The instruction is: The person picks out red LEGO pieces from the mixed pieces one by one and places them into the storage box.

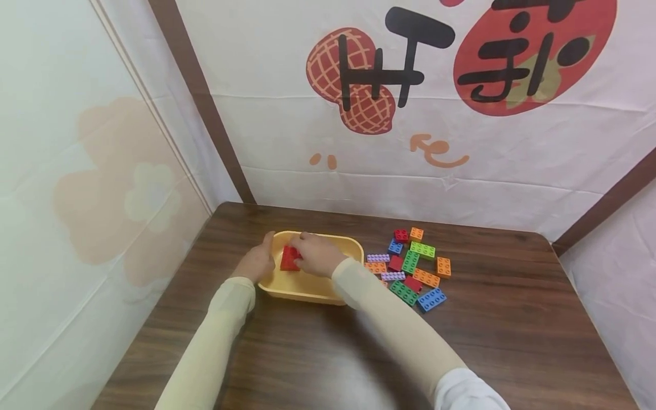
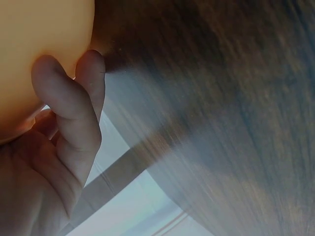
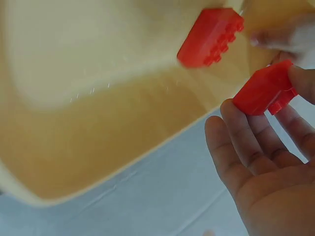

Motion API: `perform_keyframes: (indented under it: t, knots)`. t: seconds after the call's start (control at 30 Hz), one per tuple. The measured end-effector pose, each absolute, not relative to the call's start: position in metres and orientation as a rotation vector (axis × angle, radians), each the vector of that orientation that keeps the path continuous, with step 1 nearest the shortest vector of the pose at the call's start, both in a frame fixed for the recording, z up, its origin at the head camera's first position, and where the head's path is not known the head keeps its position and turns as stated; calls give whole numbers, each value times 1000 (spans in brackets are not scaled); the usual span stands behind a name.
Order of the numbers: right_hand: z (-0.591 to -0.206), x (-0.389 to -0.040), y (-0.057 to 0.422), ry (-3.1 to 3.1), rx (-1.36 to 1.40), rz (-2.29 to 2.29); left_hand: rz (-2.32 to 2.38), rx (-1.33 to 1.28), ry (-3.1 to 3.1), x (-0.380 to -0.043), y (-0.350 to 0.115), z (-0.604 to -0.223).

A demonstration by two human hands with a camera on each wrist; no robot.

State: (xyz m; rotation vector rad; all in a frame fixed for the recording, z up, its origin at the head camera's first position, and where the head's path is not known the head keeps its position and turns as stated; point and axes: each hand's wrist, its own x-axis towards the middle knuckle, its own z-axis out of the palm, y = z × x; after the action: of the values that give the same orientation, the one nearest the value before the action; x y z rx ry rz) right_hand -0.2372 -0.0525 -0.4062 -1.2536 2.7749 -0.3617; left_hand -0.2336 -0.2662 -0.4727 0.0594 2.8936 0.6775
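Note:
A yellow plastic tub [image 1: 302, 290] sits on the table. At its left end my left hand [image 1: 254, 262] grips the wall; in the left wrist view bent fingers [image 2: 69, 108] lie against the tub's outer side. Over the tub, my right hand [image 1: 319, 256] pinches a red toy brick [image 3: 263, 88] between thumb and fingers. Another red toy brick [image 3: 209, 42], with a row of studs showing, lies on the tub's floor. From the head view, the right fingers partly cover the red bricks.
Right of the tub lie several loose toy bricks, among them a blue brick [image 1: 432, 299], a dark green brick [image 1: 404, 292], an orange brick [image 1: 443, 267] and a lime brick [image 1: 422, 250]. A printed cloth [image 1: 287, 125] hangs behind the wooden table [image 1: 492, 319].

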Motion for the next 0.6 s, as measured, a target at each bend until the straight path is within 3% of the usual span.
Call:
perform_keyframes:
  t: [0.3,0.6]
  knots:
    - [-423,-233,-72,2761,-1406,-266,678,75,2904,-233,-264,-469]
    - [-429,-228,-88,2658,-1305,-109,684,57,2901,-231,-263,-471]
